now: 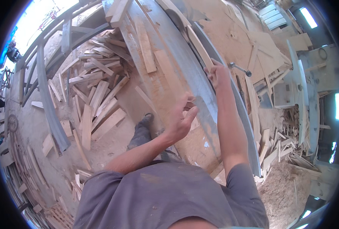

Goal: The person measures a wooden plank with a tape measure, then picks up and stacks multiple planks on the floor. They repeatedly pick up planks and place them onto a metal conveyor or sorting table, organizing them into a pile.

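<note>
My right hand [217,75] is closed on the near end of a long, pale wooden strip [199,46], which runs away along the right side of the metal machine table [205,101]. Over the table's left part hovers my left hand [184,117], its fingers loosely curled and a gap between them and the thumb. I see nothing held in it. Beyond that hand, two flat boards, one farther [145,47] and one nearer [168,70], lie on the dusty tabletop.
A large heap of offcuts [100,95] covers the floor at left, beside a grey metal frame [49,103]. A lever with a dark knob [247,73] sticks out right of the table. Farther right are scrap wood [274,147] and sawdust [278,187].
</note>
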Motion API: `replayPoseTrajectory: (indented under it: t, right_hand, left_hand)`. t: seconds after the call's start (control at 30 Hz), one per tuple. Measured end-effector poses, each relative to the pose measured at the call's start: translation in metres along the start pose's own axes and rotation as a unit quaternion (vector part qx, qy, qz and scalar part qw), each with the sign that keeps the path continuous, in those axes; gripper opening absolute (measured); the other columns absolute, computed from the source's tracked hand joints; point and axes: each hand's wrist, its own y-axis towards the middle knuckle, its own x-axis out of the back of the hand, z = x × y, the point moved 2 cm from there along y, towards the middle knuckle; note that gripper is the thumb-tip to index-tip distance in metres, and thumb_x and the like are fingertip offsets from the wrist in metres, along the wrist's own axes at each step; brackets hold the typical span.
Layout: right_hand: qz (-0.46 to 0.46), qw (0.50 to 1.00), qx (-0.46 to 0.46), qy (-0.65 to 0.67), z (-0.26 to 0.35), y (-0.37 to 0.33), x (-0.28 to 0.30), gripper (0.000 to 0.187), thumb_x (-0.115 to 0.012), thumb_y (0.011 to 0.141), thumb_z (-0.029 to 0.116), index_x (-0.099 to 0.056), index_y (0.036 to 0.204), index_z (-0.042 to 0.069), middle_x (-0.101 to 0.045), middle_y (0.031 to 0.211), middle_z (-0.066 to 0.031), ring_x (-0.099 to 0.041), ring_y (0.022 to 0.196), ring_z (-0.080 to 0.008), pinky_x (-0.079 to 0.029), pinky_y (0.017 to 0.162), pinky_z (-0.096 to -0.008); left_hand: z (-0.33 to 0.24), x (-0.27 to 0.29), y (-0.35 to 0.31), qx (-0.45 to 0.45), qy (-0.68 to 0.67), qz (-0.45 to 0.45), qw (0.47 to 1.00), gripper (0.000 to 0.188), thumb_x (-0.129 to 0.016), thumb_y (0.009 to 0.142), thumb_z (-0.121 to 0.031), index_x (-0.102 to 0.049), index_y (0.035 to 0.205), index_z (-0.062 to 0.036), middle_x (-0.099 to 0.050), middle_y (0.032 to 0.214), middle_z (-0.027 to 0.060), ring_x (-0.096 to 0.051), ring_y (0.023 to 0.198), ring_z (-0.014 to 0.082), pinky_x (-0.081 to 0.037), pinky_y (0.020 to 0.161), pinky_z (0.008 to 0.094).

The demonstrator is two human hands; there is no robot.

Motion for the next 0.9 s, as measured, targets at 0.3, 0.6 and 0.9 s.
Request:
replayPoseTrajectory:
  t: [0.3,0.6,0.9]
  right_hand:
    - [-0.084,0.963,0.200,-0.160,-0.030,-0.073,-0.029,0.064,-0.053,0.071,-0.010,-0.068,0.133,-0.003,-0.076,0.109,-0.0122,-0.068,0.095,-0.0140,-0.050,0.079,-0.0226]
    - [-0.031,0.882,0.268,-0.387,-0.075,-0.088,-0.133,0.053,-0.067,0.078,-0.004,-0.072,0.129,0.006,-0.061,0.142,-0.0218,-0.059,0.130,-0.0383,-0.047,0.111,-0.0434]
    - [0.046,0.770,0.227,-0.594,-0.088,-0.051,-0.188,0.065,-0.077,0.082,0.015,-0.059,0.144,0.010,-0.041,0.159,-0.0189,-0.041,0.143,-0.0416,-0.032,0.120,-0.0507]
  left_hand:
    - [0.040,0.206,-0.054,0.023,0.129,-0.179,0.975,0.042,-0.062,0.097,-0.001,-0.055,0.138,0.0066,-0.066,0.114,0.0126,-0.067,0.103,0.0203,-0.053,0.093,0.0312]
    - [0.013,0.307,0.088,-0.004,0.253,-0.073,0.965,0.030,-0.064,0.094,-0.001,-0.063,0.124,0.0068,-0.068,0.101,0.0147,-0.067,0.091,0.0235,-0.053,0.082,0.0325]
    - [-0.013,0.363,0.168,-0.073,0.215,-0.168,0.959,0.032,-0.064,0.096,-0.004,-0.065,0.126,0.0059,-0.070,0.104,0.0124,-0.068,0.092,0.0188,-0.054,0.081,0.0308]
